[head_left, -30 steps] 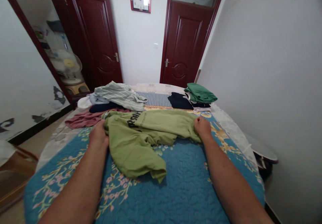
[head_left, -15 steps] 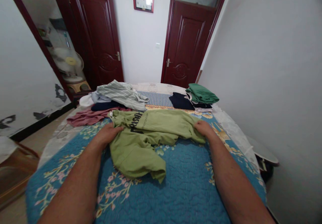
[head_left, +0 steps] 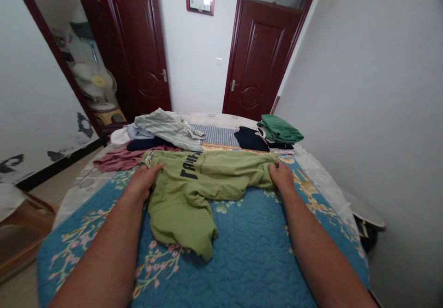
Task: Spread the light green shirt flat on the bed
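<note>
A green T-shirt (head_left: 214, 178) with black lettering lies sideways across the blue quilted cover (head_left: 252, 243). Its collar is at the left, and one sleeve hangs toward me. My left hand (head_left: 147, 178) is closed on the cloth near the collar and shoulder. At the other end, my right hand (head_left: 281, 175) pinches the hem edge. Between the two hands the shirt is stretched, with some creases along its near edge. Parts of the fingertips are hidden by the cloth.
Behind the shirt at left is a loose heap of clothes with a striped shirt (head_left: 169, 128) on top and a pink garment (head_left: 116, 159) below. Folded clothes, including a dark navy one (head_left: 251, 138) and a green one (head_left: 280, 129), sit at the back right.
Both hands still grip the T-shirt. The shirt's body lies straighter, its sleeve has swung left and nearer to me, and my left hand has shifted slightly left.
</note>
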Tool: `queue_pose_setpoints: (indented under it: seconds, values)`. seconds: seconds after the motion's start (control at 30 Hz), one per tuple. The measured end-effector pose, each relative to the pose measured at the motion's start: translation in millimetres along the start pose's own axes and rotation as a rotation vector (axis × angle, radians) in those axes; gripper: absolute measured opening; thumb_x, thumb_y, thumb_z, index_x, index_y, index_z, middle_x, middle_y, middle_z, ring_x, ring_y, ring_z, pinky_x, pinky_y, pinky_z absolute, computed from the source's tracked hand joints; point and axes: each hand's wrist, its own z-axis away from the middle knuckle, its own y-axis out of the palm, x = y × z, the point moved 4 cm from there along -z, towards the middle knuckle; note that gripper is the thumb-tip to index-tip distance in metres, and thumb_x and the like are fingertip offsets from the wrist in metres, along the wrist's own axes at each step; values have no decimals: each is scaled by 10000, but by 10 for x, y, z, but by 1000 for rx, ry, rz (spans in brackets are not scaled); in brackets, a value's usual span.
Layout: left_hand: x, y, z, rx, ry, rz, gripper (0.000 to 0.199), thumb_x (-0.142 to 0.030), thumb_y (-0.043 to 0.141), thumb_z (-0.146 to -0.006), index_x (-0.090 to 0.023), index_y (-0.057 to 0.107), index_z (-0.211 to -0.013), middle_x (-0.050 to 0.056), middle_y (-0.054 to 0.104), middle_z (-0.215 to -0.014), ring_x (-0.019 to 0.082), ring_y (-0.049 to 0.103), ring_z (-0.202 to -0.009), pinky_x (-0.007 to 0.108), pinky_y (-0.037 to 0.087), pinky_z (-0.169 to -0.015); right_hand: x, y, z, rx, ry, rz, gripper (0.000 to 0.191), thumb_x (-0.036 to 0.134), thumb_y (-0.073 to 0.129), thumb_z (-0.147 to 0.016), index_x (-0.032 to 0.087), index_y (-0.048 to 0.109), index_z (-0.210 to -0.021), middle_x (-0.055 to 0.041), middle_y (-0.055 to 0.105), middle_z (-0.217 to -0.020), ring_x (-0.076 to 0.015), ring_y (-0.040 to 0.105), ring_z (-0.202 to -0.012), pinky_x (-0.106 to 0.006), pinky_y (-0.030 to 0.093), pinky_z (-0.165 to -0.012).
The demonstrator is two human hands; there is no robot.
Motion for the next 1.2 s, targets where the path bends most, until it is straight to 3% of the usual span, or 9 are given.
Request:
queue_pose_setpoints:
  seconds: [0.13, 0.3, 0.4, 0.5, 0.73, 0.87, 0.97, 1.1, 1.2]
  values:
    - [-33, 6, 44, -31, 28, 76, 327, -242, 820, -721, -166, 782, -1036, 113, 805, -805, 313, 798, -744, 433, 683, -699, 119, -8, 88, 131, -18, 104, 614, 564, 527, -975, 137, 675, -1390, -193, 763, -1180, -354, 720, -1132, -442, 525, -1016]
    - [-81, 19, 115, 18, -15, 154, 360, -209, 786, -745, -156, 773, -1101, 99, 805, -795, 287, 797, -719, 410, 687, -708, 308, -12, 170, 249, -148, 115, 530, 345, 514, -983, 182, 608, -1478, -124, 777, -1171, -282, 734, -1100, -362, 527, -988]
    - [-68, 32, 144, 75, -155, 158, 307, -259, 742, -776, -144, 778, -1059, 110, 798, -772, 296, 791, -690, 408, 685, -655, 319, -82, 188, 192, -61, 226, 583, 489, 474, -1028, 137, 592, -1478, -200, 750, -1232, -333, 719, -1165, -424, 525, -1008]
    - [-50, 52, 143, 120, -231, 152, 248, -232, 695, -784, -146, 774, -1002, 107, 788, -746, 284, 782, -656, 385, 678, -618, 313, -85, 212, 225, 30, 328, 710, 601, 461, -1024, 62, 575, -1471, -291, 720, -1259, -402, 708, -1200, -492, 515, -1026]
    - [-52, 8, 109, 78, -219, 235, 248, -259, 707, -783, -158, 759, -1003, 102, 789, -756, 282, 778, -653, 389, 672, -612, 550, 134, 362, 256, -231, 59, 616, 530, 523, -1019, 157, 582, -1506, -186, 755, -1258, -335, 726, -1173, -410, 520, -1028]
    - [-67, 21, 161, 234, -118, 121, 427, -206, 856, -640, -178, 766, -1056, 117, 815, -840, 312, 789, -698, 417, 671, -627, 609, 162, 432, 272, -340, -125, 643, 518, 587, -976, 226, 543, -1547, -86, 780, -1082, -281, 746, -987, -392, 555, -940]
    - [-51, 61, 210, 268, -70, 42, 502, -117, 853, -576, -190, 766, -1065, 122, 822, -869, 321, 791, -707, 432, 668, -642, 622, 182, 460, 289, -402, -189, 685, 397, 667, -889, 208, 560, -1538, -83, 778, -1114, -262, 735, -977, -383, 558, -946]
    - [-50, 76, 209, 168, -43, 36, 413, -101, 775, -614, -180, 765, -1019, 124, 814, -846, 323, 789, -715, 441, 663, -659, 616, 206, 436, 243, -416, -248, 624, 273, 617, -815, 201, 668, -1433, -87, 778, -1187, -258, 717, -1049, -393, 538, -1019]
    - [-95, 6, 156, 10, 37, 91, 302, -117, 739, -664, -174, 754, -960, 111, 799, -810, 317, 791, -753, 446, 669, -707, 481, 129, 302, 112, -277, -368, 558, 310, 576, -806, 197, 740, -1326, -72, 789, -1153, -261, 713, -1050, -394, 546, -1005]
